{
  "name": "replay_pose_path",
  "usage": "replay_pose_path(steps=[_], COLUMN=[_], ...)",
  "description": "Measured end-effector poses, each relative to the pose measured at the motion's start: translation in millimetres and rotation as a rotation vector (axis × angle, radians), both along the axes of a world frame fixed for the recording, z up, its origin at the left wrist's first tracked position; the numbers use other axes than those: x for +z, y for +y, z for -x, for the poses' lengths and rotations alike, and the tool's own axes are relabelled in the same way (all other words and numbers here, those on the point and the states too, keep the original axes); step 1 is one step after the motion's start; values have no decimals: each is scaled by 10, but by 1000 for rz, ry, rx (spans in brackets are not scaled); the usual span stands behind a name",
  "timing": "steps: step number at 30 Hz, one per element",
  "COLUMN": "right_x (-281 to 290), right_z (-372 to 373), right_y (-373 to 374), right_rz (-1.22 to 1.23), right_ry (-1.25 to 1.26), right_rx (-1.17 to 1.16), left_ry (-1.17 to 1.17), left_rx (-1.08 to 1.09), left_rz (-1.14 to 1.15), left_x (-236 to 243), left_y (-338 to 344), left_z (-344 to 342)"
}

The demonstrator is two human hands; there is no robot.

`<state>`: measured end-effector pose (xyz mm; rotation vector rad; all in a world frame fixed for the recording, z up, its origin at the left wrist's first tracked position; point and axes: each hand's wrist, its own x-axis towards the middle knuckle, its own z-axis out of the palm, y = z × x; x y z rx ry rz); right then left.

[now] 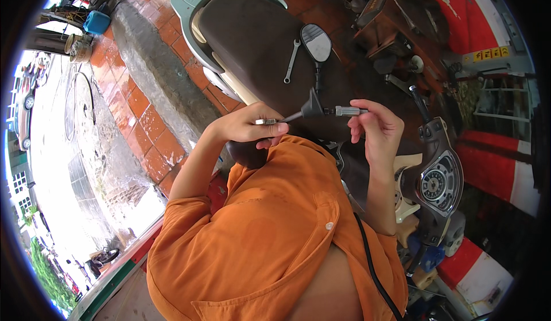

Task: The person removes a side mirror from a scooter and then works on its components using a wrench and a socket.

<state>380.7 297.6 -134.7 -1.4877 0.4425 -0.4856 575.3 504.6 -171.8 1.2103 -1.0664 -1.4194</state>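
My left hand [252,126] is closed around the stem of a scooter mirror [294,116]. A dark rubber boot [313,105] flares out along that stem. Beneath the hand shows a dark rounded piece [248,154], apparently the mirror's head. A small silver metal end [266,122] pokes out by my left thumb; its kind is unclear. With thumb and fingertips, my right hand [376,126] pinches a silver metal sleeve [346,111] in line with the stem's end. Beyond both hands, a second mirror [316,44] and a combination wrench [292,62] lie on the brown scooter seat [247,31].
The scooter's handlebar and round gauge [436,184] stand at the right. A pale green grab rail [186,5] curves round the seat's far end. Rusty metal equipment [379,25] sits at the far right. A black cable [370,258] hangs beside my right arm.
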Motion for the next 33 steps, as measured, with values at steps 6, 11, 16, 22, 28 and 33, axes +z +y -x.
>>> replay_pose_path(steps=[6,11,16,22,28,33], right_x=[40,74,3,-21,84,52], right_z=[0,-27,-25,-15,-97,-57], right_y=[-41,-44,-54,-1,36,-31], right_rz=[-122,19,65,20,-25,73], right_ry=[-53,-142,-66,6,-24,-100], right_rx=[39,80,67,24,18,64], left_ry=[-23,-12,-13,-22,-36,-30], left_rx=[-39,-31,-13,-12,-32,-15], left_rz=[26,11,-11,-8,-16,-12], left_x=[-12,-39,-11,-43,-24,-33], left_y=[-22,-9,-19,-21,-34,-15], left_z=[-7,-17,-18,-28,-38,-49])
